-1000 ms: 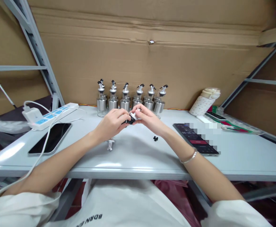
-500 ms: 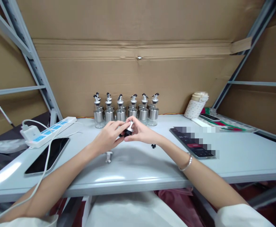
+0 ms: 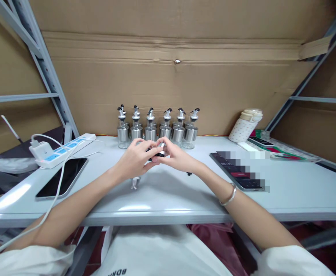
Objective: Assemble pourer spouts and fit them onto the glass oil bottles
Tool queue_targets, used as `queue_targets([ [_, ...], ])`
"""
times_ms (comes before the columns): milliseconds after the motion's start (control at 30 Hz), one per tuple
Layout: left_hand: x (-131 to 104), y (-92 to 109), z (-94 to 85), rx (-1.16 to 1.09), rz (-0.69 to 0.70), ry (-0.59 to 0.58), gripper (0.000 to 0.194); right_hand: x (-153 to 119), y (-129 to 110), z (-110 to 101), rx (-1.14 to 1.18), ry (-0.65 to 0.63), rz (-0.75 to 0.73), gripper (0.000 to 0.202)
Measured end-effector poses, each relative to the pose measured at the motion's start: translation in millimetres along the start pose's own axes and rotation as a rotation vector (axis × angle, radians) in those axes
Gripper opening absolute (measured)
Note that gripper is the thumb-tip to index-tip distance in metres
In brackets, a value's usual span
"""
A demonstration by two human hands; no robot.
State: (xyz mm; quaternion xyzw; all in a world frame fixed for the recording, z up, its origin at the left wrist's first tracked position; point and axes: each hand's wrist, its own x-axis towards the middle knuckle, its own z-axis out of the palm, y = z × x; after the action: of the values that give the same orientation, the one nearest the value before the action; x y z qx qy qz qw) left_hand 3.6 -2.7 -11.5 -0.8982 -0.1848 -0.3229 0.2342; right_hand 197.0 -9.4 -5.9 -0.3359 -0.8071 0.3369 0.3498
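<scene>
Both hands meet above the middle of the table. My left hand (image 3: 137, 156) has its fingers closed on a small black and silver spout part (image 3: 160, 152). My right hand (image 3: 175, 155) grips the same part from the other side, and the fingers hide much of it. Below my left hand a silver spout piece (image 3: 134, 183) lies on the table. A small black piece (image 3: 189, 173) lies beneath my right wrist. Behind the hands stand several glass and steel bottles (image 3: 165, 132) in rows, with silver and black spouts on top.
A power strip (image 3: 67, 150) and a dark phone (image 3: 63, 178) lie at the left, with a white cable across them. At the right are another phone (image 3: 237, 172), a dotted bottle (image 3: 244, 126) and a small device (image 3: 260, 142). Cardboard (image 3: 168, 84) closes off the back.
The whole view has shifted a little, with the table contents higher in the picture. The spout part between my hands has tilted flatter, and both hands still hold it.
</scene>
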Motion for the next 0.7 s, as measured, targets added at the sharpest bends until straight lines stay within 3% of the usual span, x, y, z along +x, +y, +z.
queue_targets([
  [167, -1.0, 1.9, 2.4, -0.005, 0.001, -0.048, 0.027, -0.4, -1.5, 0.0, -0.131, 0.021, 0.028, 0.035],
  [467, 0.0, 1.8, 4.0, -0.041, 0.046, -0.123, 0.029, -1.3, 2.6, -0.8, -0.259, -0.012, -0.002, 0.061],
  [567, 0.9, 1.7, 1.8, -0.059, 0.043, -0.161, 0.027, -2.4, -1.6, -1.9, -0.307, 0.003, -0.032, 0.061],
  [700, -0.2, -1.3, 0.0, -0.072, 0.016, -0.139, 0.03, -3.8, -3.6, -5.0, -0.189, 0.002, -0.029, 0.051],
])
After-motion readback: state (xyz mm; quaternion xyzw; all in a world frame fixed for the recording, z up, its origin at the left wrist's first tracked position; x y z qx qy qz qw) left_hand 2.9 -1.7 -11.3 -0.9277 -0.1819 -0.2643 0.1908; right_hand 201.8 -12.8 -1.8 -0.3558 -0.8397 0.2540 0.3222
